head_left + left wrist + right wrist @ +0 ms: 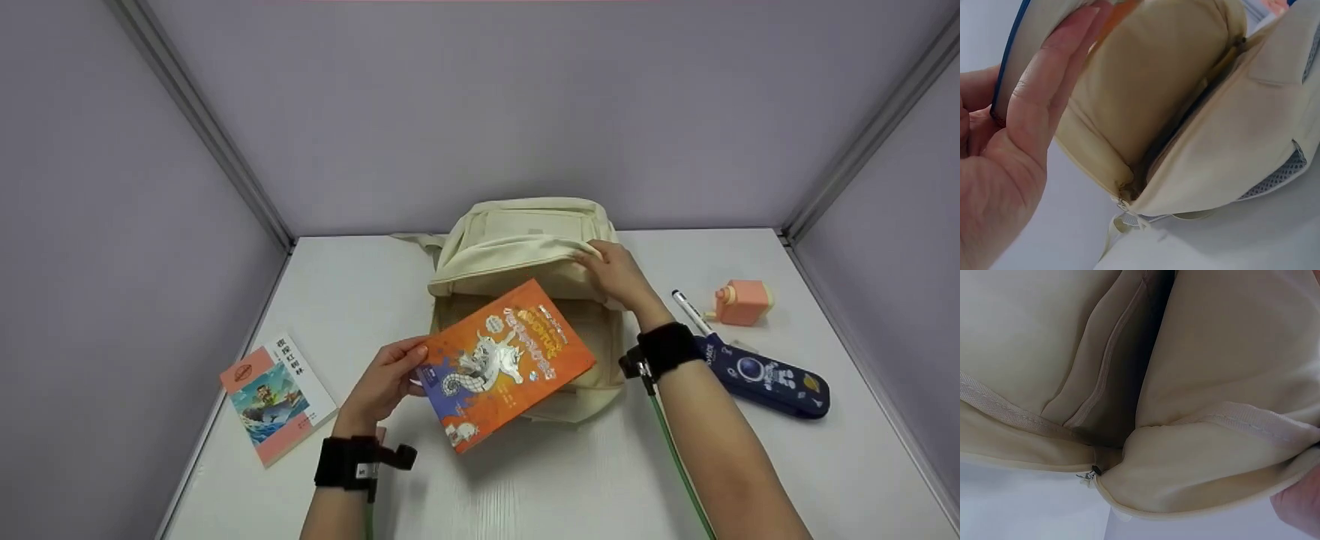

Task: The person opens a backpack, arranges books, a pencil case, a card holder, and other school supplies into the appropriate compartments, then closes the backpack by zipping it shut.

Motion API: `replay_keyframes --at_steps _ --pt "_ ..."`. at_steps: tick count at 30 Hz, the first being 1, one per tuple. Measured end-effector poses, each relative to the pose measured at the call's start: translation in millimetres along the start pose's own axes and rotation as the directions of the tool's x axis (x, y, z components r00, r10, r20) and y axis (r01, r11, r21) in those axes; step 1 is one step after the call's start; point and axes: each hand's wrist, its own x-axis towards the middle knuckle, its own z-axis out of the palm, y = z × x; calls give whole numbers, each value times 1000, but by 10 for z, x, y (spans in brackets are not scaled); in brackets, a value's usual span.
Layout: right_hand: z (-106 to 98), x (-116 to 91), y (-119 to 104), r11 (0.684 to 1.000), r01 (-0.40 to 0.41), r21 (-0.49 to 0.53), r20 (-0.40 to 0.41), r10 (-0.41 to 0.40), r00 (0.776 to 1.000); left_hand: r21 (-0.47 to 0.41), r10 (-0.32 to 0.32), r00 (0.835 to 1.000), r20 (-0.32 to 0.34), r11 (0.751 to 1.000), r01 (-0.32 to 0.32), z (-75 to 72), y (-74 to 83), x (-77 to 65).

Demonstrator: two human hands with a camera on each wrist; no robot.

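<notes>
My left hand (386,379) grips an orange book (510,360) by its left edge, thumb on the cover and fingers beneath. The book is tilted in the air over the mouth of a cream backpack (532,225). In the left wrist view the book's page edges (1044,34) show between the thumb and fingers of the hand (1022,140). My right hand (619,274) pinches the rim of the backpack's front panel and holds it up. The right wrist view looks into the unzipped compartment (1112,382), with part of the hand (1300,503) at the right edge.
On the left of the white table (315,262) lies a second book (277,397) with a pink and white cover. To the right are a dark blue pencil case (772,379), a white marker (691,311) and a pink pencil sharpener (742,302). Grey walls enclose the table.
</notes>
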Motion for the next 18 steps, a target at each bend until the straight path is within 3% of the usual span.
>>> replay_keyframes --at_steps 4,8,14,18 --pt "-13 6 11 1000 -1 -9 -1 1 1000 37 -63 998 -29 997 64 15 -48 44" --pt "-20 17 12 1000 0 -13 -4 0 1000 25 -94 989 -110 995 97 53 -85 103" --pt "-36 15 -4 1000 17 -14 -2 -17 1000 -48 -108 965 -241 994 99 126 -129 212" --pt "-46 6 3 1000 23 4 15 -23 1000 -93 -87 948 -307 994 61 186 -176 309"
